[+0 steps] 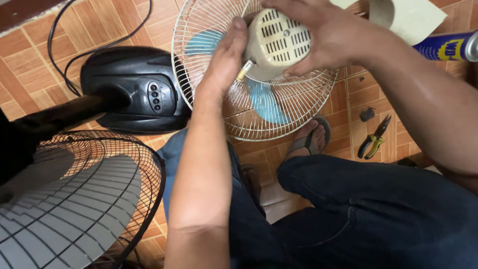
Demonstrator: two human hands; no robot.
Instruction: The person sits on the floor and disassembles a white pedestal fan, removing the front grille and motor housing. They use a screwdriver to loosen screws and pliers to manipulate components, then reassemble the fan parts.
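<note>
Tiled floor below; both hands apparently clasp motor housing.

the blue spray can at three o'clock and the black wire-caged fan at eight o'clock run off the frame.

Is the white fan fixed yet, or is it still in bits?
Not finished. The white fan is off any stand, resting face down, its grille and blue blades on. Both hands, left hand and right hand, grip its cream motor housing. The pliers lie unused on the floor.
</note>
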